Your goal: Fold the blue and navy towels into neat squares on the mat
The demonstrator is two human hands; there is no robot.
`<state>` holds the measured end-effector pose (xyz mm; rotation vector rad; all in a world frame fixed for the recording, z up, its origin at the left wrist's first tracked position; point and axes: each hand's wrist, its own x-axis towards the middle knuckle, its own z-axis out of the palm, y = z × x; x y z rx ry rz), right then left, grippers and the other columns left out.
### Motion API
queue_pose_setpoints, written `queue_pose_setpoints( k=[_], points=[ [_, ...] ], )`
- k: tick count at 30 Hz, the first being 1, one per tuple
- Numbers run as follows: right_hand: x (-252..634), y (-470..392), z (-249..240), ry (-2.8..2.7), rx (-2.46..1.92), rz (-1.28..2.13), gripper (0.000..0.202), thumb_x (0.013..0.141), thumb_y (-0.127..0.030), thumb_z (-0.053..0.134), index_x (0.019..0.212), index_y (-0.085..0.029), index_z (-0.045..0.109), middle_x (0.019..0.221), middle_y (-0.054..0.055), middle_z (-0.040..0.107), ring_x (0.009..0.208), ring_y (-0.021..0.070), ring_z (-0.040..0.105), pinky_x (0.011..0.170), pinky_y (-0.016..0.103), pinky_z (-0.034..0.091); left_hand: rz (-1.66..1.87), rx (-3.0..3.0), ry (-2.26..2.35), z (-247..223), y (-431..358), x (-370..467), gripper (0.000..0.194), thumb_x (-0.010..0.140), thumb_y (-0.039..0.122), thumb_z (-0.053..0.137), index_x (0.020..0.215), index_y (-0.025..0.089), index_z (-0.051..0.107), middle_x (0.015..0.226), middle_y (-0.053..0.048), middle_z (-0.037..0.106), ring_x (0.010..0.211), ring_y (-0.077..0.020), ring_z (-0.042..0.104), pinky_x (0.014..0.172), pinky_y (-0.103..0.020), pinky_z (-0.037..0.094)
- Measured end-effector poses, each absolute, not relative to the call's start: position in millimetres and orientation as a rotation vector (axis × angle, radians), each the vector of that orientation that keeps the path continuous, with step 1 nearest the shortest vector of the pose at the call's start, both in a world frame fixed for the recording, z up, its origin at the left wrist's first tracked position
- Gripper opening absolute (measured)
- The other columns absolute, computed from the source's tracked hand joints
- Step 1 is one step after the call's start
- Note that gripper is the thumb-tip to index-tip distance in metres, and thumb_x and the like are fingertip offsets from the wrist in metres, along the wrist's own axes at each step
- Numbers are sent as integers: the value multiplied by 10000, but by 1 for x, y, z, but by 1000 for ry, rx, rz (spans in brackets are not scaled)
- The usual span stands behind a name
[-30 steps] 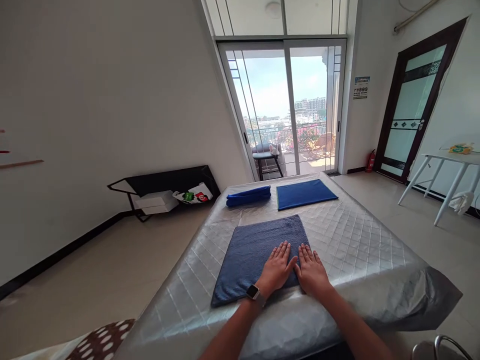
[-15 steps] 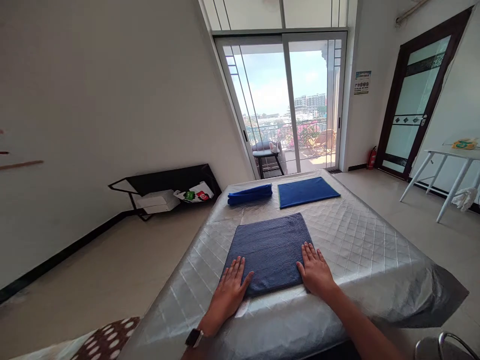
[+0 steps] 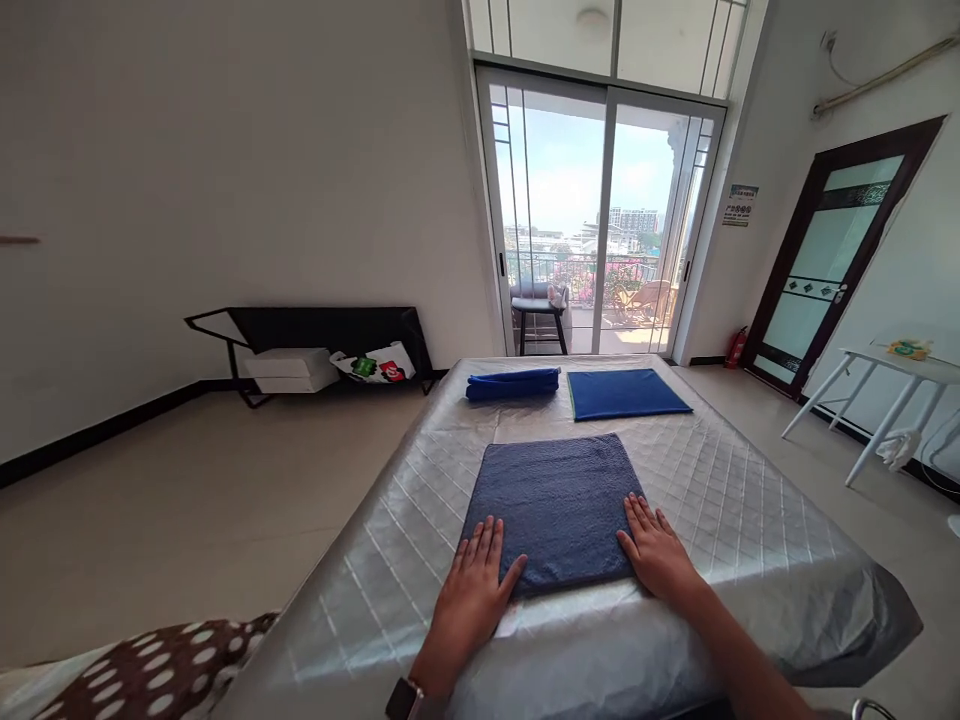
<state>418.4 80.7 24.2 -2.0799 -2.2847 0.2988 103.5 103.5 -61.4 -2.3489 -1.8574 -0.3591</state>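
I'm seeing the grey-blue cloth [image 3: 559,505] lying flat near the front edge of the silver quilted mattress [image 3: 720,500], between my two hands. My left hand [image 3: 474,590] is reaching in from the bottom, palm down, its wrist wearing a dark watch [image 3: 403,697]; its fingers are lying close together over the cloth's near left corner, with the thumb spreading out to the right. My right hand [image 3: 658,545] is coming in from the lower right, palm down, forearm slanting; its fingers are resting on the cloth's right edge, only slightly apart, with the thumb pointing left onto the cloth. Neither hand is gripping anything.

Beyond the cloth, a folded blue bundle [image 3: 513,385] is lying at the far left of the mattress, and a flat blue cloth [image 3: 628,393] is lying just beside it on the right. Further out, a black rack [image 3: 322,330] is standing by the left wall, holding white boxes [image 3: 289,370].
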Motion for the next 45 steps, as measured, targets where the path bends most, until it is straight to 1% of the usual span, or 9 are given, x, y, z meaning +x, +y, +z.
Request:
queue_pose_setpoints(
  k=[8,12,15,21,27,34,38,42,45],
  points=[
    [418,87,38,-2324,-2144,305,649,1034,-430,187,1585,-89,226,1649,116,206,1538,189,120,1238,412,122,-440,-2362,-1872,-61,100,110,817,956,674,237,1511,104,421,1577,-156,400,1483,-341,317,1207,-541,273],
    [411,113,56,-2322,-2131,239,633,1038,-389,187,1581,-67,228,1642,133,224,1538,179,121,1233,410,131,-447,-2353,-1889,-58,99,113,843,956,680,227,1506,70,419,1585,-175,376,1486,-343,309,1210,-531,269],
    [406,139,61,-2297,-2123,203,620,1037,-371,196,1580,-75,242,1645,135,216,1537,187,130,1229,417,140,-453,-2359,-1894,-59,99,112,820,960,674,237,1509,94,423,1591,-160,371,1492,-341,294,1209,-528,272],
    [404,169,42,-2245,-2115,248,653,1035,-417,179,1585,-67,216,1652,130,185,1537,198,126,1228,404,142,-411,-2386,-1846,-67,102,104,778,968,648,246,1534,131,384,1595,-142,366,1496,-335,289,1204,-553,283],
    [404,169,32,-2191,-2106,278,653,1037,-414,187,1590,-66,189,1654,121,186,1540,184,106,1235,381,103,-277,-2407,-1924,-60,100,97,844,955,690,241,1523,82,388,1595,-168,348,1491,-350,291,1191,-536,310],
    [404,171,31,-2159,-2073,321,662,1035,-432,196,1589,-69,196,1654,117,190,1541,183,96,1236,384,105,-320,-2640,-1609,-8,140,183,721,1007,612,213,1531,149,390,1600,-129,366,1492,-292,309,1201,-493,302],
    [404,172,28,-2162,-2055,316,653,1026,-391,218,1583,-52,209,1645,130,211,1541,192,111,1235,395,116,-271,-2787,-1556,18,183,245,707,1023,577,186,1526,125,392,1596,-147,364,1494,-282,306,1211,-494,285],
    [405,172,26,-2164,-2039,307,647,1023,-387,213,1585,-66,220,1641,126,226,1540,196,120,1233,407,124,-229,-2799,-1654,17,206,263,730,1026,561,149,1533,80,361,1613,-164,315,1508,-284,266,1225,-487,253],
    [404,171,28,-2155,-2046,331,664,1029,-425,202,1586,-63,207,1648,119,210,1541,194,110,1236,393,103,-217,-2765,-1724,7,214,245,747,1017,578,111,1551,104,329,1637,-129,270,1525,-260,218,1240,-460,216]
  ],
)
